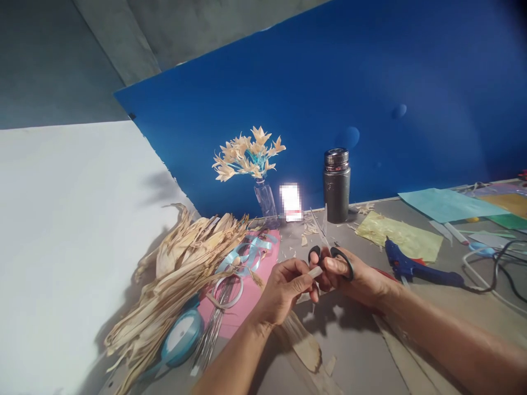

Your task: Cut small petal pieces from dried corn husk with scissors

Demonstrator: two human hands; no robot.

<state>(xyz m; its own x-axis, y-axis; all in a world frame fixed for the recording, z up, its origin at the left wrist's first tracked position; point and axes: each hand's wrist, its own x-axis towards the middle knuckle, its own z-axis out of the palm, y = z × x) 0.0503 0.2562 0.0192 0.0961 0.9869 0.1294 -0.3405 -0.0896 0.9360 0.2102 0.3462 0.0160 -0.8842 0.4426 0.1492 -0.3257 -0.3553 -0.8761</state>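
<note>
Between the thumb and fingers of my left hand [286, 291] is a small pale strip of corn husk [315, 272]. My right hand [349, 274] has its fingers in the black handles of a pair of scissors [323, 233], whose blades point away from me and stand apart. Both hands are close together above the table, the strip just left of the scissor handles. Below them on the table lies a longer piece of husk [302, 343] with small scraps beside it.
Left lie a heap of dried husks [181, 274], a blue ribbon roll [182, 337], wires [218, 323] and pink paper [242, 312]. Behind stand a glass vase [265, 200] of husk flowers [251, 153] and a dark flask [336, 189]. Right are a blue glue gun [424, 269], yellow paper [399, 236] and cables [494, 269].
</note>
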